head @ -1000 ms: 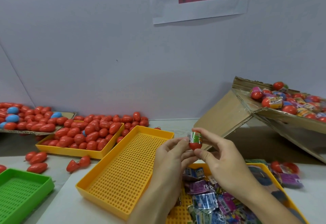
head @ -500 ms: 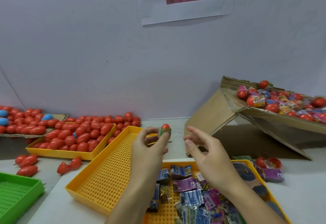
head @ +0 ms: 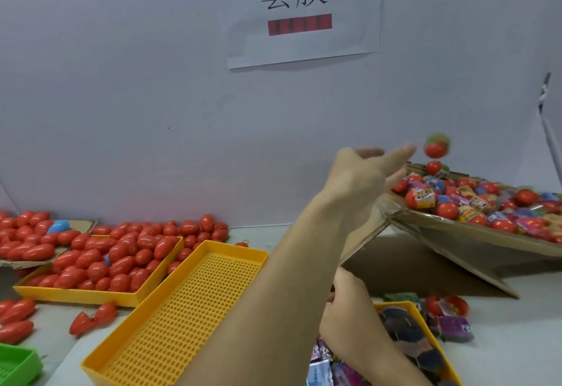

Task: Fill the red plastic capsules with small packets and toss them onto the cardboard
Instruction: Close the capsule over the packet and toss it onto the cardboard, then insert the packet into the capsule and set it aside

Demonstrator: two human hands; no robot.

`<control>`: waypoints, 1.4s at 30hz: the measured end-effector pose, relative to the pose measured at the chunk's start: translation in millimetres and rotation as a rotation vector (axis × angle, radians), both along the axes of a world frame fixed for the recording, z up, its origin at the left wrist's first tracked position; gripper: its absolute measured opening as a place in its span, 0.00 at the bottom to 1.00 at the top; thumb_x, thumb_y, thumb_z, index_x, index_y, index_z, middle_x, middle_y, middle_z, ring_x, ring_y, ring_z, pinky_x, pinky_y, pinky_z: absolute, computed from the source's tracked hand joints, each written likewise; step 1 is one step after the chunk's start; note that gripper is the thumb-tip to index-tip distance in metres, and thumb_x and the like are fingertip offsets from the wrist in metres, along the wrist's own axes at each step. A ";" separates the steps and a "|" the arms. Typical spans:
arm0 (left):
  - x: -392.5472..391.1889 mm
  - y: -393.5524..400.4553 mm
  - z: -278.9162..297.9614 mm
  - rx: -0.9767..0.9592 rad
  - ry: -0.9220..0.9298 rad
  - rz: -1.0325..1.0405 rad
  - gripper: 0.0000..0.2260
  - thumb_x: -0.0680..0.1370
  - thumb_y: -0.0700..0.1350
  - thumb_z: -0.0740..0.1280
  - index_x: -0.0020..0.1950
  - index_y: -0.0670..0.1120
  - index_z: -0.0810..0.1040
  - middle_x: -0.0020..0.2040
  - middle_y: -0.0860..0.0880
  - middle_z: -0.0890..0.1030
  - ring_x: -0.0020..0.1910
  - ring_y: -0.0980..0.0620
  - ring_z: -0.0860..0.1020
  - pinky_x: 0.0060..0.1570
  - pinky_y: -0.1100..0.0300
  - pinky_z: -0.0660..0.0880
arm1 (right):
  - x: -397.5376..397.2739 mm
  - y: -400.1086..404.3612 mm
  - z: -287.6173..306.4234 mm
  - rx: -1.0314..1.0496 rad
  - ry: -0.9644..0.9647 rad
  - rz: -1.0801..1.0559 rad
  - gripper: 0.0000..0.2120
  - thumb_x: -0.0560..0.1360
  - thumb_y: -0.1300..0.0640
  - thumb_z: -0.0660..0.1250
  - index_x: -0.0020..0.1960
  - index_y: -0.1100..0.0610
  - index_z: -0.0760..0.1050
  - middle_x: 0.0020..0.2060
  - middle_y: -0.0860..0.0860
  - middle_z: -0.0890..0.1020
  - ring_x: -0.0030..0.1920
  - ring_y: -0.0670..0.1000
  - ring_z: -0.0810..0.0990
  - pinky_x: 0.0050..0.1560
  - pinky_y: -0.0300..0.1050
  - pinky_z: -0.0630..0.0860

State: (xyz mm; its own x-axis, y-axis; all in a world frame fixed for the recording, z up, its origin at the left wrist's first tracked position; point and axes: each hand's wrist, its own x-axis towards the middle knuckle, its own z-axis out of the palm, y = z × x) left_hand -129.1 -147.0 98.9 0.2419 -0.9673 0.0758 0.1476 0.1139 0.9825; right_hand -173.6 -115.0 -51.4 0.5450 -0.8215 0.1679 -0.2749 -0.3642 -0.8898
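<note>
Head view: left hand (head: 362,172), now spread, has released the filled capsule (head: 436,145), airborne beyond its fingertips above the cardboard (head: 456,233); right hand's (head: 346,321) grip cannot be told.

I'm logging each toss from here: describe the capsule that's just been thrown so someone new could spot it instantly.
Find the tilted cardboard sheet on the right, heaped with wrapped capsules. Just above its near-left corner, past the outstretched left hand, the thrown capsule hangs blurred in mid-air. Unlike the rest, it touches nothing: red below, green wrap on top, against the wall.
</note>
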 end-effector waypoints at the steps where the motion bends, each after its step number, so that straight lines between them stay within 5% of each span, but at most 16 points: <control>1: 3.5 -0.4 -10.6 -0.010 -0.068 0.038 0.26 0.76 0.45 0.73 0.69 0.35 0.70 0.63 0.40 0.77 0.57 0.49 0.81 0.57 0.59 0.80 | -0.1 -0.6 -0.2 -0.002 -0.008 -0.002 0.06 0.80 0.53 0.66 0.46 0.43 0.72 0.42 0.38 0.78 0.48 0.41 0.77 0.43 0.27 0.71; 4: 38.8 8.7 -47.7 -0.045 -0.343 0.346 0.13 0.79 0.43 0.70 0.62 0.41 0.78 0.51 0.46 0.83 0.43 0.52 0.84 0.45 0.61 0.82 | -0.4 0.6 1.9 -0.011 -0.009 0.046 0.10 0.81 0.51 0.63 0.60 0.40 0.73 0.53 0.38 0.78 0.57 0.40 0.75 0.55 0.34 0.74; 9: 137.3 42.6 -97.8 0.179 -0.840 0.749 0.07 0.78 0.39 0.67 0.54 0.43 0.81 0.49 0.47 0.82 0.48 0.50 0.79 0.47 0.61 0.74 | -2.3 4.0 6.0 -0.091 -0.027 0.057 0.14 0.81 0.54 0.64 0.60 0.36 0.74 0.53 0.36 0.79 0.56 0.36 0.75 0.58 0.35 0.75; 14: 207.9 51.5 -121.0 0.373 -1.088 0.703 0.07 0.77 0.38 0.67 0.52 0.41 0.83 0.49 0.43 0.83 0.51 0.45 0.80 0.52 0.54 0.75 | -2.0 4.0 5.6 -0.126 -0.018 0.063 0.13 0.81 0.56 0.64 0.58 0.38 0.76 0.51 0.36 0.80 0.54 0.33 0.74 0.52 0.29 0.74; 20: 219.9 22.8 -117.0 0.569 -1.262 0.469 0.14 0.76 0.53 0.72 0.51 0.42 0.80 0.47 0.46 0.81 0.44 0.49 0.78 0.41 0.57 0.73 | 0.2 4.8 4.8 -0.135 -0.009 0.073 0.16 0.81 0.55 0.64 0.49 0.32 0.74 0.46 0.30 0.79 0.54 0.36 0.75 0.54 0.34 0.75; 24: 213.3 10.1 -113.7 0.747 -1.441 0.409 0.17 0.74 0.57 0.73 0.44 0.46 0.71 0.48 0.45 0.78 0.51 0.43 0.79 0.48 0.51 0.80 | -1.8 4.7 3.9 -0.141 -0.025 0.059 0.15 0.80 0.55 0.65 0.49 0.32 0.75 0.46 0.29 0.79 0.54 0.37 0.76 0.55 0.35 0.75; 31: 210.5 5.8 -114.2 0.876 -1.337 0.414 0.20 0.74 0.58 0.73 0.54 0.47 0.71 0.56 0.44 0.77 0.60 0.41 0.75 0.57 0.49 0.76 | -1.6 5.7 4.5 -0.151 -0.054 0.045 0.15 0.80 0.56 0.65 0.49 0.33 0.75 0.47 0.33 0.81 0.54 0.34 0.76 0.51 0.30 0.75; 36: 196.6 9.3 -114.8 0.719 -1.401 0.603 0.15 0.79 0.55 0.67 0.51 0.43 0.77 0.54 0.41 0.82 0.55 0.40 0.78 0.57 0.46 0.77 | -1.1 7.1 5.8 -0.158 -0.076 0.044 0.17 0.80 0.58 0.65 0.49 0.33 0.74 0.46 0.35 0.81 0.53 0.32 0.75 0.50 0.27 0.73; 42: 144.2 23.0 -86.4 0.296 -0.827 0.624 0.18 0.81 0.55 0.65 0.46 0.40 0.80 0.43 0.41 0.83 0.45 0.42 0.82 0.47 0.49 0.78 | -1.3 5.9 4.2 -0.132 -0.123 -0.003 0.14 0.80 0.58 0.65 0.55 0.38 0.77 0.46 0.36 0.82 0.52 0.32 0.77 0.46 0.26 0.74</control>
State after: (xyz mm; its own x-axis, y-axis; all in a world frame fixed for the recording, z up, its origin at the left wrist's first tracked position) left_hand 15.1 -124.1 12.5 0.6805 -0.6973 0.2252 -0.5764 -0.3196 0.7521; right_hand -175.0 -109.1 -47.3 0.5110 -0.7897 0.3395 -0.1685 -0.4793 -0.8613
